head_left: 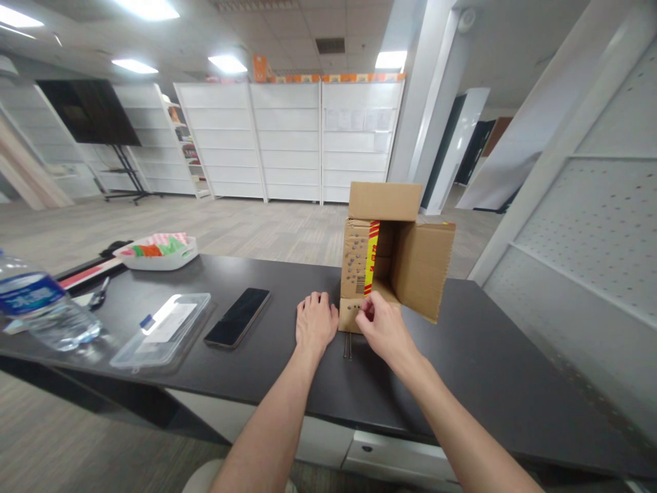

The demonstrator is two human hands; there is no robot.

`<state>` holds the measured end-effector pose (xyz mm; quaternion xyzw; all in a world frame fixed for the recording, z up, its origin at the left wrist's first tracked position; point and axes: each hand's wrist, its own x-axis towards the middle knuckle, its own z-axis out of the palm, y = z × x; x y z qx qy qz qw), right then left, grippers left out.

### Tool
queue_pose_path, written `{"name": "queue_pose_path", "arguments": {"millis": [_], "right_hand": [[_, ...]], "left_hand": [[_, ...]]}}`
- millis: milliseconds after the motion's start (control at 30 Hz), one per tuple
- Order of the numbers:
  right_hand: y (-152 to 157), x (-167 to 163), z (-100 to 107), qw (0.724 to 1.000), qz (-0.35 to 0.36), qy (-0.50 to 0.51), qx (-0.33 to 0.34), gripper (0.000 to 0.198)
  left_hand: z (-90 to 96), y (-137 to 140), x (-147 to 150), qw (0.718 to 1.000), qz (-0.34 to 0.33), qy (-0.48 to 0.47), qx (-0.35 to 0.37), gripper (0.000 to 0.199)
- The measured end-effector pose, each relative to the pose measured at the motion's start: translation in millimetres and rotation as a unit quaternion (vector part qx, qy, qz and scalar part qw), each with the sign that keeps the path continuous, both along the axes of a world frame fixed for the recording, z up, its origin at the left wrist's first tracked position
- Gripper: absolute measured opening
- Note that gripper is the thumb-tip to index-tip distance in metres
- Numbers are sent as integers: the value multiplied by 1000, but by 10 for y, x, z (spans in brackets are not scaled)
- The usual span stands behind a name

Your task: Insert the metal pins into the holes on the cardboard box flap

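A cardboard box stands on the dark table with its open side facing me and flaps out at the top and right. Grey round dots cover its left flap, beside a yellow and red tape strip. My right hand is at the low front flap, thumb and fingers pinched together; whatever is between them is too small or hidden. Palm down on the table, my left hand rests just left of the box, holding nothing. Two thin metal pins, like nails or screws, lie below the flap between my hands.
Left of my hands lie a black phone and a clear plastic case. A water bottle is at the far left, near a white basket of colourful items. A perforated white panel borders the table's right side.
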<state>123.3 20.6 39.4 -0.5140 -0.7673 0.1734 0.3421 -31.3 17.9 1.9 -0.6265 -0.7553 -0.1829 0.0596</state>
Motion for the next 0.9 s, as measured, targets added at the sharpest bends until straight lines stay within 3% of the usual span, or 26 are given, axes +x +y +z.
{"name": "queue_pose_path", "arguments": {"millis": [200, 467, 900], "right_hand": [[-301, 127, -147, 997, 57, 57, -3, 5], [-624, 196, -507, 994, 107, -20, 12, 11], [-630, 188, -535, 992, 117, -40, 17, 14]], "left_hand": [[-17, 6, -6, 1000, 4, 3, -3, 24], [-22, 6, -8, 1000, 2, 3, -3, 24], [-28, 8, -10, 1000, 2, 11, -1, 23]]}}
